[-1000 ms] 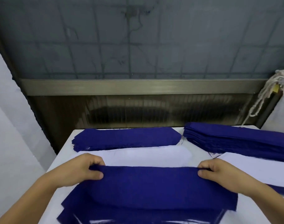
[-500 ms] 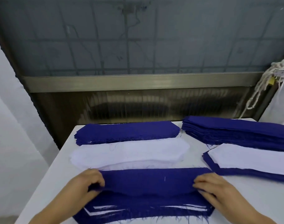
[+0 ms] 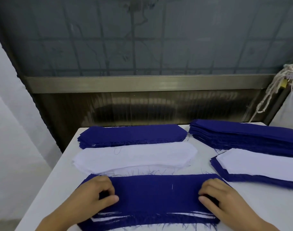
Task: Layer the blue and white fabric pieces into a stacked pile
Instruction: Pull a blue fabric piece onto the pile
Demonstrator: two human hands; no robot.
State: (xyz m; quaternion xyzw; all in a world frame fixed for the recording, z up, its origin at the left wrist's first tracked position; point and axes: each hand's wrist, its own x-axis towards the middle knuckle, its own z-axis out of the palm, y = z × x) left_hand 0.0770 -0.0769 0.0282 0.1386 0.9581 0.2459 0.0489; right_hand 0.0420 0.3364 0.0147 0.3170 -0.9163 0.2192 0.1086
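A blue fabric piece (image 3: 155, 190) lies flat on top of the near pile (image 3: 150, 220), where white and blue layers show at the front edge. My left hand (image 3: 95, 197) sits on the piece's left end and my right hand (image 3: 224, 199) on its right end. On both hands the curled fingers and thumb pinch the cloth. Just behind lies a stack of white pieces (image 3: 134, 155), and behind that a stack of blue pieces (image 3: 132, 135).
A thick blue stack (image 3: 242, 137) sits at the back right, and in front of it a layered pile with a white piece on top (image 3: 262, 164). The white table (image 3: 47, 189) ends at the left. A knotted rope (image 3: 274, 90) hangs at the right wall.
Both hands have brought the blue piece down and toward me; it was lifted and draped between them and now lies flat on the near pile. The view has tilted down.
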